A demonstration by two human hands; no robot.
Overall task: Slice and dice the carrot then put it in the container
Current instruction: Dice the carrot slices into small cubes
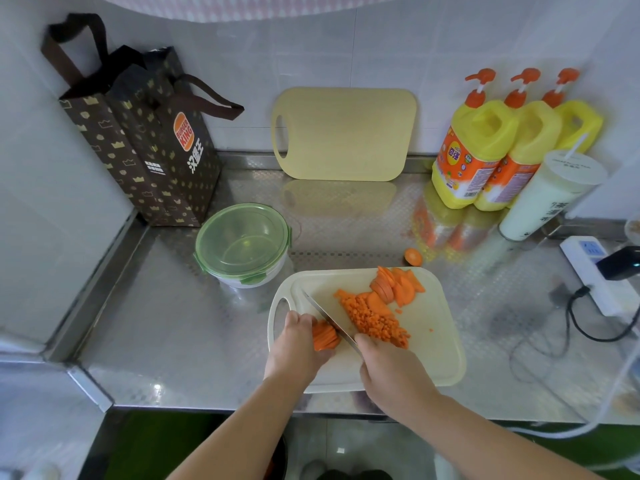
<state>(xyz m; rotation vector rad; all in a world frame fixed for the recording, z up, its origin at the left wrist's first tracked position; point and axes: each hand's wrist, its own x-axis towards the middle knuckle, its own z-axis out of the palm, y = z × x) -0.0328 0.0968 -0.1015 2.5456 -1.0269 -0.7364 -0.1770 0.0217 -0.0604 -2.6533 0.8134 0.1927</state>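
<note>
One steel counter (pixel 173 323): carries everything below; its right end runs out of view.
Paper bag (pixel 149 143): brown, crown-printed, upright in the back left corner.
Spare board (pixel 346 133): pale yellow, leaning on the tiled wall.
Cutting board (pixel 440 348): cream, flat near the counter's front edge; its near left part is covered by both hands.
Detergent bottles (pixel 478 150): three, yellow with orange pumps, back right; the farthest is largely hidden by its neighbour.
Container (pixel 242 244): round, green translucent lid on top, just beyond the cutting board's left corner; contents and clip state hard to make out.
Cup (pixel 547 199): white, lidded, with a straw, in front of the bottles.
Power strip (pixel 595 271): white, partly cut off at the right edge.
Right hand (pixel 391 368): wrapped round the knife's handle, which is fully hidden.
Left hand (pixel 294 348): close beside the right, not touching; fingers curled onto the held carrot, fingertips hidden.
Knife (pixel 329 318): blade slants between held carrot and diced carrot; contact with the board cannot be told.
Diced carrot (pixel 374 320): heap at mid-board.
Carrot slices (pixel 394 282): fanned at the far edge, touching the heap.
Held carrot (pixel 325 336): thin cut pieces, bunched.
Carrot end (pixel 413 257): on the counter, just beyond the board.
</note>
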